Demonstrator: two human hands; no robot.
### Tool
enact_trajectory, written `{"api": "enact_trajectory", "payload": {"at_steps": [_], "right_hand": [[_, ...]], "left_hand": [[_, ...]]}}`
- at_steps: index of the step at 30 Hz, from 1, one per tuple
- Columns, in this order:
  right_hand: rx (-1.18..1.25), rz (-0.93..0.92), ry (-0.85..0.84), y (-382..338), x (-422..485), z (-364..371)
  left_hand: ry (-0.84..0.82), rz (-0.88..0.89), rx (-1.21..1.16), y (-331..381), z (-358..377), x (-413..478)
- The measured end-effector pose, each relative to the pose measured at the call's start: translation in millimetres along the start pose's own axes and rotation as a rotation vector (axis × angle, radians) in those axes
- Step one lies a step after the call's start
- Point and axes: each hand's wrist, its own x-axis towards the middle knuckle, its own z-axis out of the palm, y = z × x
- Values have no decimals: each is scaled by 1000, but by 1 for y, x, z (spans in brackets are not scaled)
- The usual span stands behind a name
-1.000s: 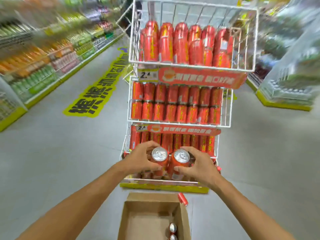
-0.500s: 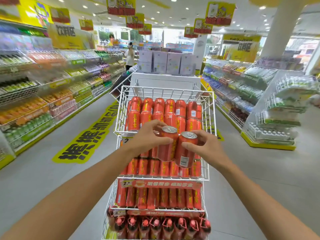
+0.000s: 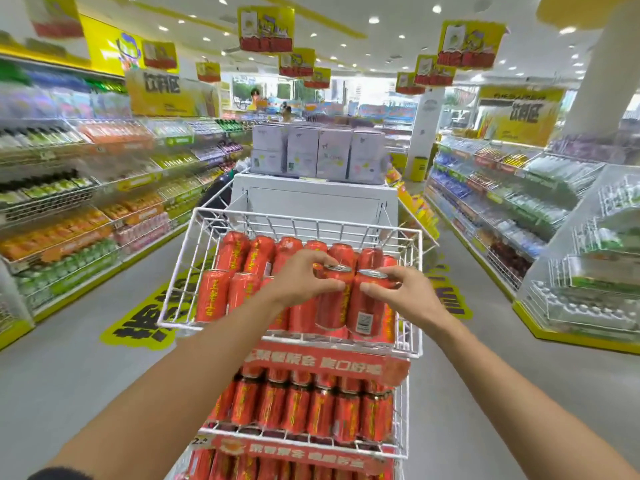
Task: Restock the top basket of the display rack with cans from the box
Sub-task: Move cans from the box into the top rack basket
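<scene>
Drink shelves line the aisle at left. The white wire top basket of the display rack holds 2 rows of upright red cans, filling its left and rear. At its front right, the left hand grasps the left can near its top, fingers curled round it. Touching it stands the right can, gripped the same way by the right hand. Both held cans are upright, inside the basket's front wire; whether they rest on its floor I cannot tell. Below, a red banner fronts a lower basket of cans.
</scene>
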Motion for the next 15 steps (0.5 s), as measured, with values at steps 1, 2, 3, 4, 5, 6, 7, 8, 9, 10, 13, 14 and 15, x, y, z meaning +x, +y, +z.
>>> {"api": "enact_trajectory", "payload": {"at_steps": [1, 2, 3, 4, 5, 6, 7, 8, 9, 10, 13, 14, 15], "right_hand": [[-14, 5, -1, 7, 6, 2], [-21, 14, 1, 13, 11, 3], [-33, 26, -8, 20, 17, 4], [-39, 31, -21, 26, 21, 5], [-49, 37, -32, 32, 25, 5], [-48, 40, -40, 37, 29, 6], [-47, 47, -42, 42, 33, 6], [-50, 42, -46, 45, 37, 6], [-54, 42, -54, 47, 40, 6], [-64, 43, -60, 48, 43, 6], [-100, 33, -73, 49, 48, 12], [-114, 30, -82, 50, 50, 14], [-131, 33, -91, 51, 52, 16]], "left_hand": [[-8, 0, 28, -3, 5, 5], [-19, 0, 53, -5, 9, 10], [-32, -6, 71, -6, 12, 13], [-35, -2, 90, -7, 15, 16], [-34, 8, 113, -7, 18, 19], [-36, 22, 135, -8, 20, 20], [-47, 26, 156, -8, 23, 22], [-64, 23, 177, -9, 26, 24], [-87, 2, 204, -10, 28, 26], [-100, -10, 226, -13, 30, 29], [-127, -9, 276, -27, 31, 38], [-143, -9, 300, -29, 31, 40], [-161, -21, 324, -30, 31, 42]]}}
